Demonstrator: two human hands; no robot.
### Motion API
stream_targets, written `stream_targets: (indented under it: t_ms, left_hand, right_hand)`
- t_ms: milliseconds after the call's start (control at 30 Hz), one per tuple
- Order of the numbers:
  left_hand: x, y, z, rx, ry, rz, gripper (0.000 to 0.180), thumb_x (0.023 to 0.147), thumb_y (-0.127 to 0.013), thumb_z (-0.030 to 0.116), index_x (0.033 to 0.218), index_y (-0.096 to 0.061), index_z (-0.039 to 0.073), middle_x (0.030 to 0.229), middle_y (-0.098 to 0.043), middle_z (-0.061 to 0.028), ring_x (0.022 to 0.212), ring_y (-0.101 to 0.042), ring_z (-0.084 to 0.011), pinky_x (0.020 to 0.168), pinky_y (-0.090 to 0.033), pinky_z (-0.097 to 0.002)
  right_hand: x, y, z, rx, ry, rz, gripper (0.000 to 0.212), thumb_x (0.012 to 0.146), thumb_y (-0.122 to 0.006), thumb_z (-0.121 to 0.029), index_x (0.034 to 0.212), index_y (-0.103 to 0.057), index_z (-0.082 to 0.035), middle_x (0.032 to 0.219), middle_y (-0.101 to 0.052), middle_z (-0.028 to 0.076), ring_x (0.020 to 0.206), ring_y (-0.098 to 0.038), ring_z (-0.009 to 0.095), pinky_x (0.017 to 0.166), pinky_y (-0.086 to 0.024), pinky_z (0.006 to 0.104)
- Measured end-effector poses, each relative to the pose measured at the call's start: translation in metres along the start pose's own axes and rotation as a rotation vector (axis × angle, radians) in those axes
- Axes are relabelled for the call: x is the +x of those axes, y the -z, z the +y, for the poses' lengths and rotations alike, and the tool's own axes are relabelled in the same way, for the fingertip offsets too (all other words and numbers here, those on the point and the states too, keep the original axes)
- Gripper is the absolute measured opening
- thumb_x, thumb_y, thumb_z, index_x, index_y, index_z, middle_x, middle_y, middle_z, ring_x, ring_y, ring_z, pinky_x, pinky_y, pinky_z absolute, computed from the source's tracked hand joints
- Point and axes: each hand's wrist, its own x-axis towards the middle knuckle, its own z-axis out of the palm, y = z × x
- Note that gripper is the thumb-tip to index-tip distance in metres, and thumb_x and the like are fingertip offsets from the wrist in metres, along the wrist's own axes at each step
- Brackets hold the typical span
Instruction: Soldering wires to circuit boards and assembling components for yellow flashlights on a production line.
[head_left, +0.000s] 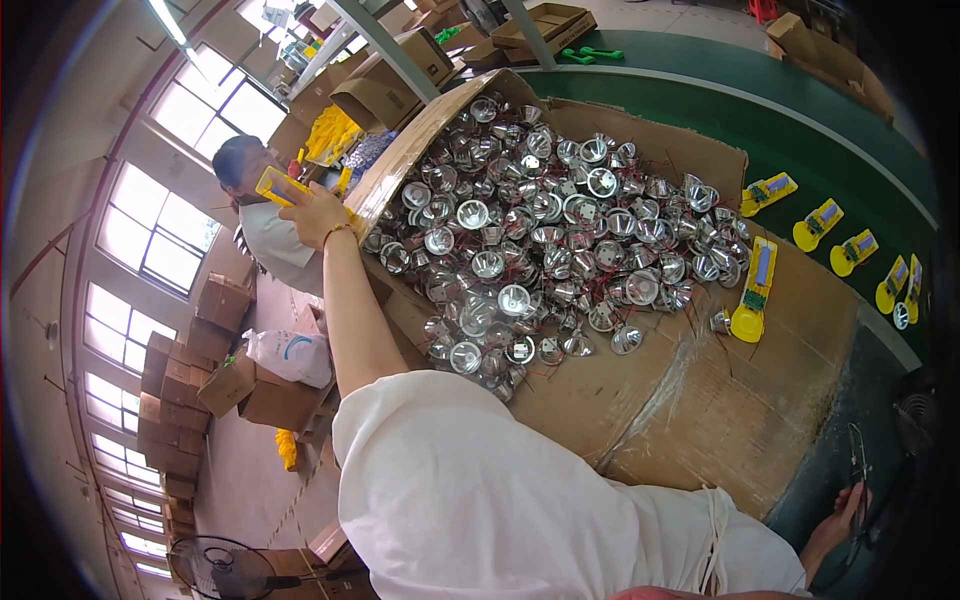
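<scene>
My left hand [318,215] reaches out to the far left, fingers closed round a yellow plastic flashlight housing [285,187]. At the lower right, my right hand [840,522] is closed on a slim metal tool with a dark handle [857,470]; its exact kind is unclear. Between them lies a big heap of silver reflector cups [540,230] with thin red wires, in an opened cardboard box [740,400]. On the cardboard at the heap's right edge rests a yellow housing with a green circuit board and a grey-violet battery [755,290].
Several similar yellow housings [818,222] stand spaced along the green conveyor belt [690,125], with green parts [592,53] farther up. Beyond my left hand are a person [270,215] and a yellow pile [332,135]. Stacked cartons [175,400] and a fan [222,567] are at left.
</scene>
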Motion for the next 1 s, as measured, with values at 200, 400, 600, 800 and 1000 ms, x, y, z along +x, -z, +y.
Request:
stream_targets:
  t_ms: [200,400,600,800,1000]
  left_hand:
    - [-0.003,0.004,0.007,-0.031,0.005,-0.025,0.072,0.085,-0.049,0.035,0.138,0.000,0.034,0.099,-0.045,-0.0198,0.075,-0.060,-0.0361,0.064,-0.049,-0.0444]
    - [0.006,-0.031,0.002,-0.039,-0.081,-0.232,0.092,0.071,-0.051,0.067,0.137,-0.020,0.011,0.137,-0.024,-0.0228,0.116,-0.039,-0.0403,0.090,-0.039,-0.0482]
    - [0.118,-0.108,-0.068,0.423,-0.664,0.186,0.080,0.083,-0.046,0.052,0.134,-0.020,-0.004,0.133,-0.019,-0.0357,0.121,-0.021,-0.0542,0.086,-0.035,-0.0630]
    - [0.054,0.031,0.140,-0.886,-0.782,-0.238,0.071,0.085,-0.045,0.050,0.139,-0.021,0.011,0.141,-0.019,-0.0204,0.130,-0.023,-0.0308,0.103,-0.024,-0.0402]
    - [-0.185,0.192,0.337,-1.202,-0.967,-1.010,0.046,0.088,-0.047,0.014,0.132,-0.035,0.010,0.133,-0.031,-0.0173,0.118,-0.039,-0.0264,0.096,-0.035,-0.0342]
  right_hand:
    - [-0.002,-0.002,0.001,0.003,-0.019,0.013,0.015,0.090,-0.050,-0.019,0.081,-0.054,-0.008,0.064,-0.047,-0.003,0.056,-0.040,0.003,0.053,-0.030,0.0169]
    - [-0.004,0.005,-0.002,0.098,-0.016,0.102,0.009,0.086,-0.055,-0.017,0.083,-0.054,-0.008,0.062,-0.046,-0.004,0.055,-0.040,0.003,0.050,-0.029,0.0176]
    - [-0.006,-0.025,-0.041,0.122,-0.097,-0.058,0.013,0.083,-0.057,-0.016,0.080,-0.053,-0.004,0.062,-0.053,0.003,0.054,-0.048,0.007,0.050,-0.036,0.0187]
    - [-0.017,-0.008,-0.046,0.263,-0.157,-0.028,0.010,0.081,-0.058,-0.010,0.083,-0.053,-0.002,0.064,-0.055,0.005,0.055,-0.052,0.009,0.050,-0.040,0.0197]
    - [-0.017,-0.011,-0.044,0.270,-0.164,-0.075,0.011,0.080,-0.061,-0.009,0.084,-0.053,-0.002,0.065,-0.056,0.005,0.057,-0.053,0.008,0.050,-0.042,0.0213]
